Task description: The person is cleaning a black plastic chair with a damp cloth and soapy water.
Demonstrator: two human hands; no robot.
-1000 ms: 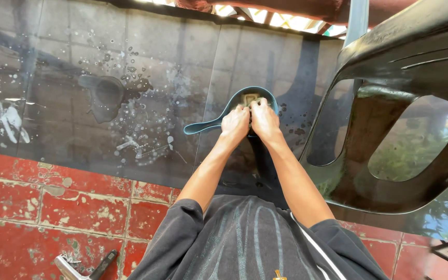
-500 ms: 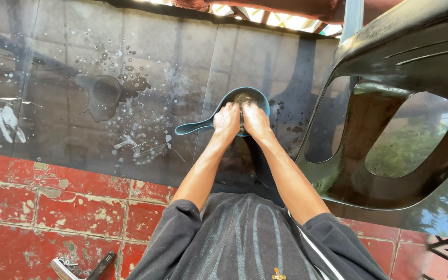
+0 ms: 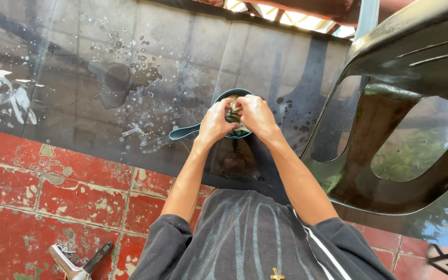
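Both arms reach straight forward from the body, elbows slightly bent, forearms converging so the two hands meet over a small dark-blue scoop [image 3: 224, 111] with a long handle that points toward the left. Left hand [image 3: 217, 124] sits on the near-left rim of the scoop, fingers curled inward, thumb side up. Right hand [image 3: 255, 116] mirrors it on the near-right rim, knuckles raised, fingers folded down into the bowl. Between the fingertips of both hands is a small wad of greenish, wet-looking material [image 3: 233, 115]; both hands are closed and pinching it, pressed close together so the fingers nearly interlock. Most of the wad is hidden by the fingers. The scoop appears to rest on the wet grey tiled floor [image 3: 130, 62], roughly midway along the grey strip, just beyond the edge where the grey tiles give way to worn red tiles [image 3: 53, 192] with flaking paint. Splashes and pale spatter mark the grey tiles to the left of the scoop. A dark plastic chair [image 3: 405, 103] stands tilted at the right, near the right forearm. A metal tool with a black grip [image 3: 79, 262] lies on the red tiles at the lower left corner, well apart from the hands.
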